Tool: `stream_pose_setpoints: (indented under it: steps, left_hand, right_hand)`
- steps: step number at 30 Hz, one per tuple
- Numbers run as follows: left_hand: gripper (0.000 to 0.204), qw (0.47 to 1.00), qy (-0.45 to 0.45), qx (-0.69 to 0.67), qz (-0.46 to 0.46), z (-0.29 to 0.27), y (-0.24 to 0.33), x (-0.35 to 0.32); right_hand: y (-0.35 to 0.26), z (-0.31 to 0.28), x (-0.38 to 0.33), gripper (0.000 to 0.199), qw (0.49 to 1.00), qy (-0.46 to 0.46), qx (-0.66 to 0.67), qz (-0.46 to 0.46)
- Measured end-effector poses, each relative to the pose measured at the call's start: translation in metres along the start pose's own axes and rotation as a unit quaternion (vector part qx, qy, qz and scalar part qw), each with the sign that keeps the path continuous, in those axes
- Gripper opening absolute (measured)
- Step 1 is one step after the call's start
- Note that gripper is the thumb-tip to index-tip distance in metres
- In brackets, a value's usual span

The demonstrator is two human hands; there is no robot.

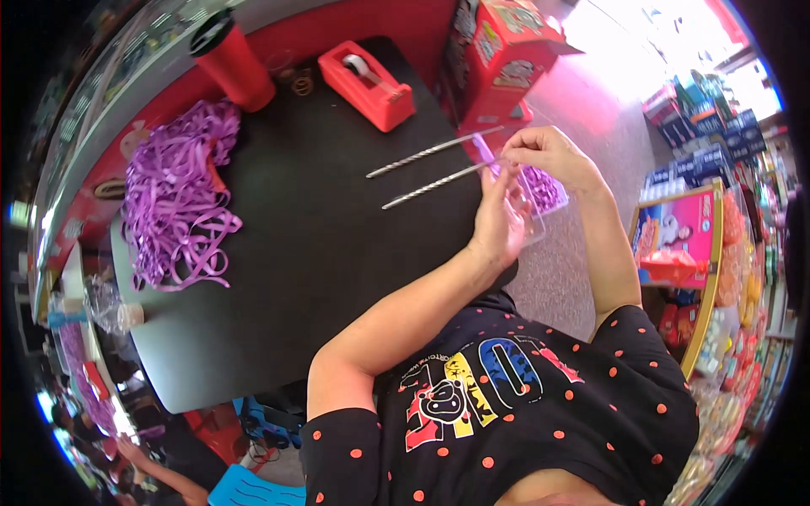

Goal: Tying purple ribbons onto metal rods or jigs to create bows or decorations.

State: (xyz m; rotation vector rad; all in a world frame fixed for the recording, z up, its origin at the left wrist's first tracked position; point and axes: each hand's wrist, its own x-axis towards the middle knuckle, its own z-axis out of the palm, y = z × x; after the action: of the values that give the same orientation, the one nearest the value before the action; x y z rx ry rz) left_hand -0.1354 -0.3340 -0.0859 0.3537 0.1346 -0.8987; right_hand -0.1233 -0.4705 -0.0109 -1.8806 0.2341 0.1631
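Two thin silvery twisted rods, the upper rod (424, 155) and the lower rod (430, 187), stretch side by side across the right part of the black table. A short piece of purple ribbon (483, 148) crosses between them near their right ends. My left hand (502, 218) is raised at the table's right edge, its fingertips closed on the ribbon's lower end. Just above it, my right hand (548, 158) pinches with thumb and forefinger beside the lower rod's end; what lies in that pinch is too small to make out. Behind my hands, a clear plastic box (535, 233) contains purple ribbon pieces (544, 187).
A tangled heap of purple ribbon (177, 198) covers the left side of the table (337, 253). Along the back stand a red tumbler (236, 69) and a red tape dispenser (367, 87). A red carton (502, 63) is beyond; stocked shelves are at right. Another person's arm (164, 472) shows lower left.
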Motion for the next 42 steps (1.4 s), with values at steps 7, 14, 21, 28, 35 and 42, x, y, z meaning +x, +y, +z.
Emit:
stream_pose_setpoints:
  steps: [7, 14, 21, 28, 35, 42]
  left_hand:
    - [0.042, 0.998, -0.020, 0.054, 0.027, 0.000, -0.001, 0.000]
    - [0.058, 0.999, 0.004, 0.040, 0.020, -0.002, -0.003, 0.000]
    - [0.064, 0.998, -0.007, 0.055, 0.019, 0.003, 0.002, -0.003]
    - [0.073, 0.997, 0.003, 0.069, 0.016, 0.002, 0.001, -0.003]
    - [0.083, 0.998, 0.008, 0.069, -0.001, 0.000, 0.003, -0.006]
    - [0.072, 0.999, 0.022, 0.048, -0.003, 0.002, 0.001, -0.004]
  right_hand:
    - [0.024, -0.007, -0.043, 0.024, 0.996, 0.029, -0.082, 0.017]
    - [0.035, -0.002, -0.051, 0.023, 0.996, 0.033, -0.081, 0.027]
    - [0.043, 0.013, -0.065, 0.027, 0.983, 0.161, 0.091, 0.024]
    - [0.062, 0.007, -0.068, 0.018, 0.991, 0.110, 0.071, 0.019]
    - [0.022, -0.016, -0.035, 0.019, 0.995, 0.074, -0.058, -0.034]
    - [0.004, -0.017, 0.044, 0.029, 0.973, -0.162, -0.160, -0.042]
